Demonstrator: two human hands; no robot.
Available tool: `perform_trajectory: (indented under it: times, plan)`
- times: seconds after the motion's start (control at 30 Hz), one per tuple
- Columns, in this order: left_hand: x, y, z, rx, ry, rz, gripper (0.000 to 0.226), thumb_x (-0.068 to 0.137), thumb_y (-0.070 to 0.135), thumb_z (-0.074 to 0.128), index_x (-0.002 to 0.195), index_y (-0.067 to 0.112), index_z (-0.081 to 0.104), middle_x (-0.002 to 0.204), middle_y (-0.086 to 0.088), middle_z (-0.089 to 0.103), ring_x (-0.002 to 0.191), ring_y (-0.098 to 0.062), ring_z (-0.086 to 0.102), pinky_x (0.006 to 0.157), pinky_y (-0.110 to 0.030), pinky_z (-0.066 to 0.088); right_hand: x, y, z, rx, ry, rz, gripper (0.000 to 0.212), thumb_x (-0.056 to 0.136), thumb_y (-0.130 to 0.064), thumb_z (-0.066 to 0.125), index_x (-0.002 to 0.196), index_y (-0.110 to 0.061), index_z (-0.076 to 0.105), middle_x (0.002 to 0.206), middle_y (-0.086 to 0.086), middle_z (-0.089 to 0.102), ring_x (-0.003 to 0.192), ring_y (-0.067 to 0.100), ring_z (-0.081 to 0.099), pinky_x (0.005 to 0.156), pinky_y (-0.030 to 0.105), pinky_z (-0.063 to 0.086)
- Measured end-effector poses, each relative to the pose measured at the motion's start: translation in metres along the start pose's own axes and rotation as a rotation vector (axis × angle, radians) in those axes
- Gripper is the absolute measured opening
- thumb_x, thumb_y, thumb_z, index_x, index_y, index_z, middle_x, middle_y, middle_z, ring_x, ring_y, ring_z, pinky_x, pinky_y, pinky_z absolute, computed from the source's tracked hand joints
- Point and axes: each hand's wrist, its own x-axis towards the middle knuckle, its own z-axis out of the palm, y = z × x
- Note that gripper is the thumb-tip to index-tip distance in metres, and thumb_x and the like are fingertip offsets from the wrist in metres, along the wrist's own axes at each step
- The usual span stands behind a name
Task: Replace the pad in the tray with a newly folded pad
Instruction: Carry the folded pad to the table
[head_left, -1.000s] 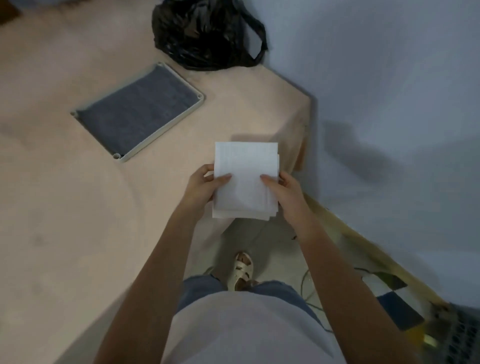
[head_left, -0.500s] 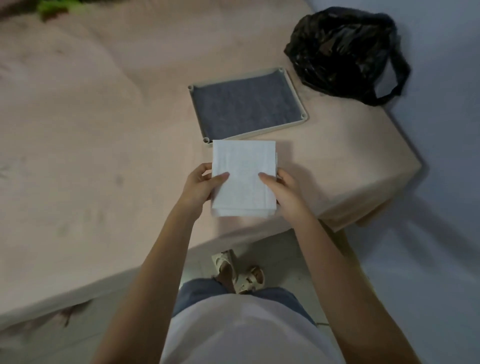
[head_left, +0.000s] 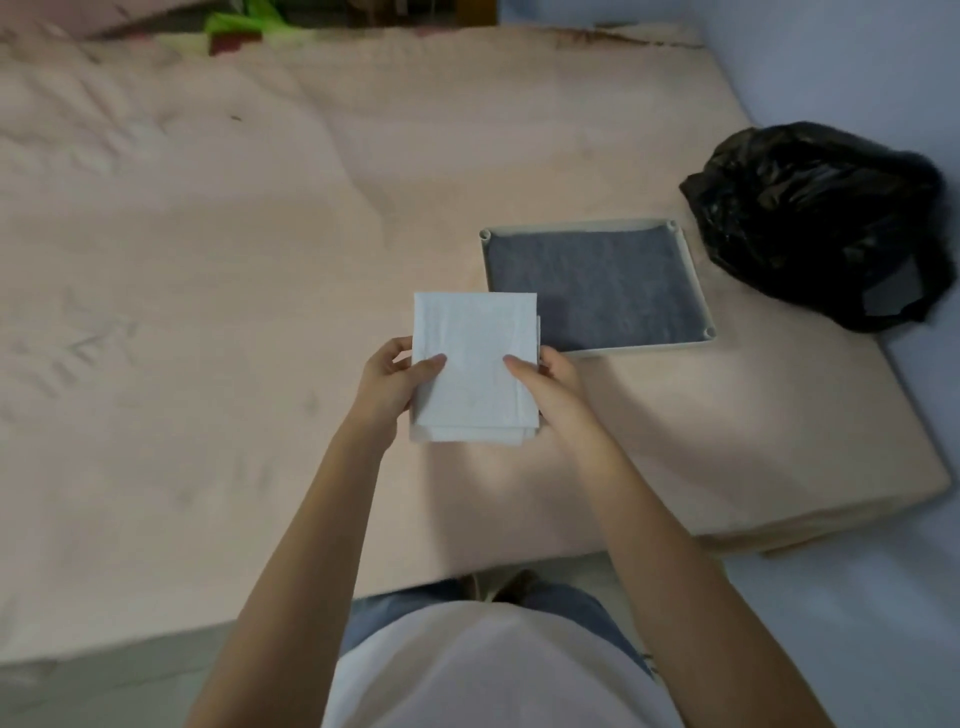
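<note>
1. The left hand (head_left: 392, 382) pinches the left edge of the folded white pad (head_left: 474, 364), thumb on top.
2. The right hand (head_left: 553, 387) pinches the pad's right edge the same way, thumb on top, so the pad is held above the mattress (head_left: 234, 260).
3. Just beyond the right hand lies the tray (head_left: 698, 291), with a grey pad (head_left: 592, 288) in it.
4. Farther right of the tray sits a black plastic bag (head_left: 815, 218).

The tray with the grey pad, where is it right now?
The tray lies on the pink mattress, right of centre in the head view, between the black bag and the folded white pad held in both hands.
</note>
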Motion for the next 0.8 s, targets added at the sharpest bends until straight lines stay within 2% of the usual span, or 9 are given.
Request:
perform_trajectory:
  times: [0.17, 0.3, 0.37, 0.43, 0.5, 0.63, 0.7, 0.8]
  plan:
    - [0.026, 0.01, -0.018, -0.028, 0.095, -0.001, 0.022, 0.08, 0.01, 0.071, 0.098, 0.018, 0.061, 0.093, -0.001, 0.07, 0.07, -0.011, 0.068, 0.052, -0.019, 0.051, 0.03, -0.012, 0.029, -0.141, 0.018, -0.002, 0.018, 0.085, -0.019, 0.068, 0.099, -0.014, 0.058, 0.096, -0.001, 0.067, 0.082, 0.008, 0.064, 0.063, 0.021, 0.05]
    - [0.048, 0.015, -0.028, 0.022, 0.167, -0.002, 0.025, 0.08, 0.011, 0.072, 0.102, 0.02, 0.062, 0.079, 0.0, 0.068, 0.064, -0.009, 0.066, 0.053, -0.02, 0.05, 0.053, -0.022, 0.048, -0.286, 0.032, -0.047, 0.023, 0.083, -0.014, 0.068, 0.1, -0.015, 0.053, 0.097, -0.001, 0.063, 0.076, 0.003, 0.059, 0.058, 0.016, 0.045]
    - [0.06, 0.015, -0.032, 0.079, 0.195, 0.017, 0.027, 0.081, 0.012, 0.071, 0.105, 0.018, 0.062, 0.075, -0.002, 0.065, 0.059, -0.009, 0.064, 0.05, -0.019, 0.048, 0.062, -0.026, 0.054, -0.362, 0.055, -0.104, 0.025, 0.084, -0.02, 0.068, 0.104, -0.015, 0.053, 0.101, 0.001, 0.065, 0.079, 0.007, 0.061, 0.064, 0.023, 0.05]
    - [0.071, 0.015, -0.036, 0.18, 0.238, 0.048, 0.03, 0.081, 0.017, 0.071, 0.11, 0.018, 0.062, 0.074, -0.003, 0.062, 0.061, -0.011, 0.06, 0.051, -0.021, 0.044, 0.069, -0.029, 0.059, -0.449, 0.068, -0.156, 0.032, 0.086, -0.027, 0.065, 0.112, -0.014, 0.053, 0.103, 0.003, 0.066, 0.087, 0.016, 0.064, 0.075, 0.037, 0.054]
    - [0.081, 0.016, -0.041, 0.287, 0.284, 0.074, 0.033, 0.082, 0.023, 0.07, 0.114, 0.021, 0.061, 0.07, 0.001, 0.058, 0.063, -0.012, 0.058, 0.055, -0.025, 0.046, 0.076, -0.031, 0.064, -0.517, 0.048, -0.183, 0.032, 0.087, -0.03, 0.063, 0.114, -0.016, 0.053, 0.103, 0.002, 0.067, 0.091, 0.02, 0.064, 0.08, 0.045, 0.054]
    - [0.097, 0.014, -0.045, 0.48, 0.332, 0.05, 0.039, 0.082, 0.037, 0.066, 0.12, 0.033, 0.058, 0.078, -0.001, 0.059, 0.084, -0.023, 0.063, 0.079, -0.04, 0.052, 0.088, -0.035, 0.068, -0.589, -0.035, -0.196, 0.034, 0.086, -0.029, 0.065, 0.116, -0.021, 0.052, 0.106, -0.002, 0.068, 0.096, 0.021, 0.065, 0.082, 0.043, 0.053]
    - [0.104, 0.013, -0.044, 0.536, 0.34, 0.026, 0.041, 0.082, 0.042, 0.064, 0.122, 0.036, 0.056, 0.083, -0.001, 0.06, 0.088, -0.023, 0.063, 0.082, -0.042, 0.053, 0.095, -0.035, 0.068, -0.643, -0.066, -0.191, 0.038, 0.086, -0.028, 0.065, 0.119, -0.018, 0.05, 0.113, 0.001, 0.067, 0.102, 0.024, 0.064, 0.085, 0.044, 0.051]
    - [0.11, 0.01, -0.039, 0.616, 0.364, 0.008, 0.04, 0.083, 0.045, 0.062, 0.122, 0.037, 0.054, 0.085, 0.002, 0.06, 0.086, -0.02, 0.061, 0.074, -0.034, 0.049, 0.104, -0.033, 0.068, -0.757, -0.082, -0.187, 0.048, 0.088, -0.027, 0.063, 0.128, -0.011, 0.043, 0.119, 0.009, 0.064, 0.106, 0.031, 0.061, 0.086, 0.041, 0.05]
